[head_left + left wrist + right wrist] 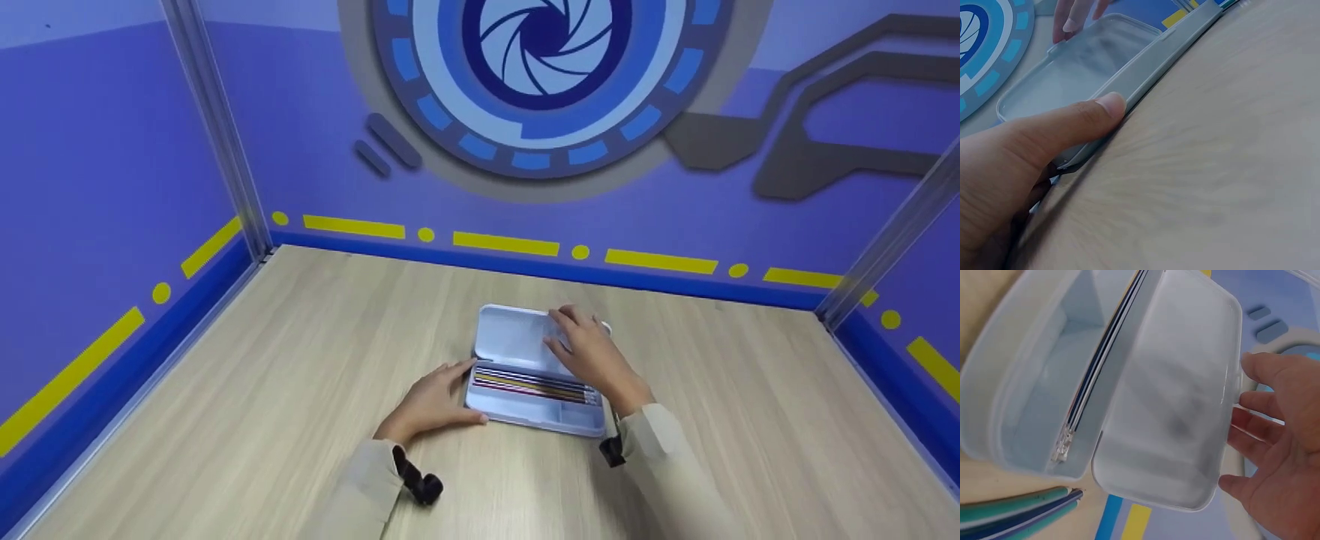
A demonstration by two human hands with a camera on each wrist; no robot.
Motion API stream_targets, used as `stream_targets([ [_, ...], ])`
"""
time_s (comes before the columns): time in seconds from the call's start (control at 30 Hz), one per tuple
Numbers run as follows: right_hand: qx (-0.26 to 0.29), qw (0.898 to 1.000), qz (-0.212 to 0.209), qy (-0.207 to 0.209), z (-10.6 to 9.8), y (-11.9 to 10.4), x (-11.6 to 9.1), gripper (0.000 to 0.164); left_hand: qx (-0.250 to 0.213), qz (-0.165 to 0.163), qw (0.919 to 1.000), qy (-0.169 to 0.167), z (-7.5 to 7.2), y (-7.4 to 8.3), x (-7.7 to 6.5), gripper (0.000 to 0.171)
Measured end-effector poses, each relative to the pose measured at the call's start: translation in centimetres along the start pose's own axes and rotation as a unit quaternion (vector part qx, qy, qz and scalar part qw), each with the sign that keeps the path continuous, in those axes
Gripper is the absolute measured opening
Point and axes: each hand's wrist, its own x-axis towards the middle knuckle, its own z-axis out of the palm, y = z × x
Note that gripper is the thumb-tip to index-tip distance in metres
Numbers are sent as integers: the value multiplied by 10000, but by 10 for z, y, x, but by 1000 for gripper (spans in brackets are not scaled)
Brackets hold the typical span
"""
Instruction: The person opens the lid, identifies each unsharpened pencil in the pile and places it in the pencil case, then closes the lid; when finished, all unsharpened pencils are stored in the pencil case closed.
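Note:
A pale, translucent pencil case [517, 409] lies on the table with its lid [514, 334] swung back. Several striped pencils [525, 384] lie side by side in the base's rear part. My left hand [431, 405] grips the case's left end, the thumb along the front wall and the fingers by the rear corner. In the left wrist view the thumb [1086, 121] presses that wall. My right hand [592, 352] reaches over the lid's right part. Its fairly straight fingers [1261, 402] touch the lid's outer rim in the right wrist view.
Green and blue pencils [1027, 509] lie outside the case, by its right end; the right forearm mostly hides this spot in the head view. The wooden table [262, 375] meets blue-purple printed panels [300, 135] at the back and sides. Metal posts [225, 135] stand in the corners.

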Motion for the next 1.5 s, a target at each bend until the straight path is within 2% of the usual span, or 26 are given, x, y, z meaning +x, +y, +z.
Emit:
stream_targets([
  [0.2,6,9971,-637,423,-6,3,-7,41,-5,-7,10000,2,-1,2,5,102],
  [0.43,356,9959,-690,469,-13,15,-24,35,-29,81,9999,-87,5,7,13,100],
  [0.63,412,9932,-974,478,-13,18,-34,32,-33,134,9999,17,5,7,13,100],
  [0.77,512,9940,-944,188,-10,19,-40,26,83,120,9999,63,7,7,11,101],
  [0.9,505,9942,-904,-289,-1,21,-49,29,146,70,9998,135,10,4,5,100],
  [1.23,433,9855,-1300,-1003,6,19,-60,39,171,-121,9997,134,8,2,-4,104],
  [1.5,162,9857,-1166,-1210,5,14,-64,40,196,-173,9996,93,4,4,-1,106],
])
